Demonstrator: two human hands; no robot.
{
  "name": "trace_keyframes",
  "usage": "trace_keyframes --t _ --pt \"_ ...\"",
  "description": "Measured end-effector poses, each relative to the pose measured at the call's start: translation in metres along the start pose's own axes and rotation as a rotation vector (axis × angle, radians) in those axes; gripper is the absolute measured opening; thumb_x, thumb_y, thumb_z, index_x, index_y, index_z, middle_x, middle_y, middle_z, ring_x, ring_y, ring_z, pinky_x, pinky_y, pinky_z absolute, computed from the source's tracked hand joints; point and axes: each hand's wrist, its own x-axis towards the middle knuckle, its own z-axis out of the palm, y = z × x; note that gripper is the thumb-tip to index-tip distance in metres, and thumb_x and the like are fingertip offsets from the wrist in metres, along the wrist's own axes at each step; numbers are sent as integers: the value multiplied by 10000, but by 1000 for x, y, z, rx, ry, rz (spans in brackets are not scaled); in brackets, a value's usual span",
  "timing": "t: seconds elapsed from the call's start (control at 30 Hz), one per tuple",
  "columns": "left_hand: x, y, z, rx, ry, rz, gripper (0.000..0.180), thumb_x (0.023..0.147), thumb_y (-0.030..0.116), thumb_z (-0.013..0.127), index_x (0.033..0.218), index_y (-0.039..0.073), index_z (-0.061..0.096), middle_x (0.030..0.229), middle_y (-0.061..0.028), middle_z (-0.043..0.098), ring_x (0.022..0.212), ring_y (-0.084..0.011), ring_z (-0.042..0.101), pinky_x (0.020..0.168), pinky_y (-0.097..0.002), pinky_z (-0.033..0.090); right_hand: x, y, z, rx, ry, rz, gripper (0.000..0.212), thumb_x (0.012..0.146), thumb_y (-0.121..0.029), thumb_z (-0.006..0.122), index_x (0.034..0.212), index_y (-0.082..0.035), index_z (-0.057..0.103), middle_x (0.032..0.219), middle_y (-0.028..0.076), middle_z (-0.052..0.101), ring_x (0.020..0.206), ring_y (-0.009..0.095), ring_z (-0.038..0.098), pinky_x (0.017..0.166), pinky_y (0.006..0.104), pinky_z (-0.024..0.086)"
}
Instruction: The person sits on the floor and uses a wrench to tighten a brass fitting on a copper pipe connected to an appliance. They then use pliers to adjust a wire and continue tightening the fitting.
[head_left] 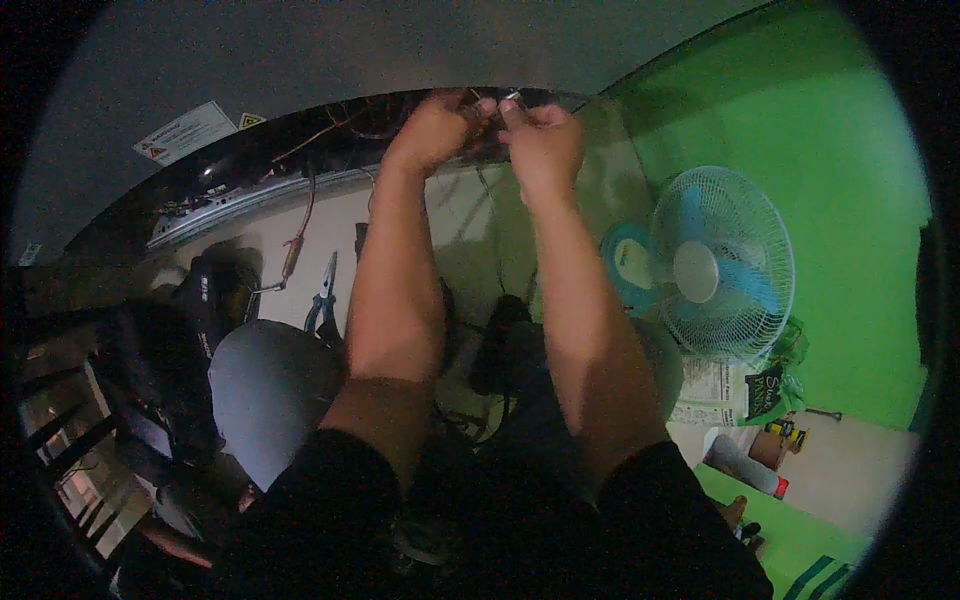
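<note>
Both my arms reach forward to a dark opening along the lower edge of a large grey appliance (pixel 400 45). My left hand (pixel 436 130) has its fingers closed together among thin wires at the opening; what they hold is too small and dim to name. Beside it, my right hand (pixel 545 145) pinches a small shiny metal piece (pixel 513 97) between thumb and fingers. The two hands' fingertips nearly meet. Left of my left hand, a thin copper-coloured tube (pixel 310 143) runs inside the opening. A wire hangs down between my forearms.
Needle-nose pliers (pixel 323 298) with blue handles lie left of my left forearm, near a copper-coloured tube piece (pixel 291 258). A caged fan (pixel 715 265) with blue blades stands right, by a green wall (pixel 860 230). A black bag (pixel 150 370) sits left.
</note>
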Motion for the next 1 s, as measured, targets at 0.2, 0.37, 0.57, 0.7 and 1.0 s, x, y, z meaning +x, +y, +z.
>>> trace_keyframes --t 0.2,0.37,0.57,0.7,1.0 --pt "0 4 -9 80 -106 -40 294 948 259 648 1130 29 675 777 21 597 649 -102 478 571 -261 382 -6 3 16 349 41 86 269 845 -228 774 865 34 716 879 169 734 809 259 704 747 391 526" --pt "-4 3 -7 -76 -125 -14 279 899 143 648 1133 -10 662 872 -48 672 671 -123 550 613 -291 470 -2 -17 13 -69 37 17 342 860 -308 753 821 28 705 775 115 721 682 223 667 663 380 506" --pt "-5 -4 -3 -9 49 135 227 868 114 660 1051 -19 681 873 -84 696 711 -146 604 658 -297 501 -1 -17 23 -314 196 -139 358 815 -341 781 782 6 699 771 134 721 668 301 669 656 434 515" --pt "-5 -5 -2 70 84 14 117 860 103 671 908 -4 671 775 -57 656 663 -146 564 609 -312 473 3 -16 17 523 -88 147 233 884 -218 713 974 -4 689 864 64 708 673 243 640 624 434 496" --pt "-5 -2 4 82 167 14 200 893 196 724 827 9 702 720 -47 659 647 -135 557 600 -313 461 3 -5 17 200 148 78 200 886 -150 729 973 26 693 839 82 697 707 204 634 659 391 498"
